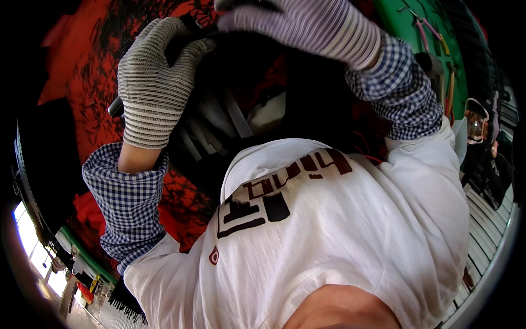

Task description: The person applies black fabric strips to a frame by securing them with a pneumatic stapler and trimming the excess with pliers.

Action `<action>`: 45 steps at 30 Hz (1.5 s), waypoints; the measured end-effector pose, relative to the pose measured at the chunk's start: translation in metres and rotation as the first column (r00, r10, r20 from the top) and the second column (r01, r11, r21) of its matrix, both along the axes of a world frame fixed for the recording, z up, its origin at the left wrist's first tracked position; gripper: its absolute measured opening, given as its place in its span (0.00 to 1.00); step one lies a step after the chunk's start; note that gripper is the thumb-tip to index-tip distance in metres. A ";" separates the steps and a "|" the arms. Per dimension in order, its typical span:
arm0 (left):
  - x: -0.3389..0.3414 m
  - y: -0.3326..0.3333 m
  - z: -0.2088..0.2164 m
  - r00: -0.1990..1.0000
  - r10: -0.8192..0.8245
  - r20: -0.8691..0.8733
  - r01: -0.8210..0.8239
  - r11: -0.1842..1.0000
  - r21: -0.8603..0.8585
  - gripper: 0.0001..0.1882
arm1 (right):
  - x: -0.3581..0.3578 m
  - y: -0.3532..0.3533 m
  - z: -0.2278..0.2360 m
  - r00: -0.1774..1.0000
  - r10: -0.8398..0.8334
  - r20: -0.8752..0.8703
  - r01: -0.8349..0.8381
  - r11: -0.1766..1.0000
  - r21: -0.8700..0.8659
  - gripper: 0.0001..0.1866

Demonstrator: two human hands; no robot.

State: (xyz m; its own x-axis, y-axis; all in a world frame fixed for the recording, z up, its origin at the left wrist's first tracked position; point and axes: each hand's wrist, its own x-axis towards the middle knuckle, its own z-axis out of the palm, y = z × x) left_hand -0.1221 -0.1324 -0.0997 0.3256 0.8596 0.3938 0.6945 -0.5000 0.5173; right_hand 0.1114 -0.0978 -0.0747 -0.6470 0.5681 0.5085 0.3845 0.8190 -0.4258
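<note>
My left hand [153, 82], in a striped knit glove, is closed around a dark thing [190, 23] whose kind I cannot make out. The end of a grey-black rod [115, 107] pokes out behind this hand, beside the wrist. My right hand [323, 30], also in a striped glove, is at the top edge and a little blurred. Its fingers are bent round a dark object [252, 4] that is cut off by the frame. The two hands are close together but apart.
Beneath my hands spreads a red surface [82, 82] strewn with black slivers. Pale strips [236, 115] lie in the dark area before my shirt. Pink-handled pliers [422, 34] and other tools rest on a green surface [395, 22] at the right.
</note>
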 end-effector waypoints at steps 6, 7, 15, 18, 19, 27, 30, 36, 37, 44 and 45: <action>-0.004 -0.003 0.008 1.000 0.018 0.001 -0.018 0.991 -0.132 0.07 | -0.017 -0.004 -0.060 0.989 -0.132 -0.061 0.139 0.981 0.134 0.16; -0.005 -0.004 0.007 0.999 0.034 0.018 -0.030 0.980 -0.195 0.07 | -0.018 -0.001 -0.074 0.965 -0.094 -0.246 0.156 0.957 0.245 0.15; 0.009 0.011 -0.011 0.923 0.019 0.383 0.112 0.941 -0.318 0.09 | -0.003 -0.019 -0.029 0.957 -0.263 0.120 0.260 0.965 0.038 0.14; 0.003 0.007 -0.003 0.968 -0.022 0.252 0.051 0.993 -0.110 0.07 | -0.003 -0.016 -0.026 0.962 -0.228 0.152 0.224 0.974 0.048 0.14; 0.006 0.009 -0.001 0.983 -0.003 0.186 0.037 0.983 -0.180 0.06 | 0.002 -0.012 -0.030 0.984 -0.164 -0.068 0.171 0.981 0.097 0.13; 0.013 0.017 0.011 0.995 0.100 -0.031 -0.104 0.947 -0.303 0.06 | 0.140 -0.049 -0.020 0.632 -0.773 -0.055 0.727 0.566 0.389 0.09; 0.007 0.026 0.003 0.995 0.085 0.054 -0.061 0.935 -0.349 0.06 | 0.271 -0.056 -0.074 0.363 -0.931 0.044 0.768 0.325 0.552 0.18; 0.002 0.035 -0.005 0.989 0.130 0.064 -0.095 0.915 -0.393 0.04 | 0.353 -0.135 -0.122 -0.295 -0.808 0.509 0.927 -0.113 0.357 0.37; 0.006 0.034 -0.005 0.987 0.141 0.082 -0.093 0.899 -0.429 0.04 | 0.354 -0.141 -0.125 -0.301 -0.804 0.512 0.927 -0.122 0.353 0.37; 0.007 0.028 -0.004 0.960 0.170 0.223 -0.038 0.867 -0.497 0.03 | 0.347 -0.135 -0.124 -0.208 -0.722 0.660 0.978 -0.164 0.128 0.38; 0.005 0.028 -0.006 0.960 0.169 0.225 -0.036 0.867 -0.497 0.03 | 0.353 -0.136 -0.127 -0.187 -0.752 0.632 0.982 -0.141 0.123 0.38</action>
State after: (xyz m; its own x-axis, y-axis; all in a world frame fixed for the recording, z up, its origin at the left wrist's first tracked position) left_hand -0.1175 -0.1040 -0.1057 0.1719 0.9848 -0.0238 0.5402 -0.0740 0.8382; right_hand 0.4641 -0.2340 -0.2019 0.6772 0.7341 0.0506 0.7343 -0.6786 0.0180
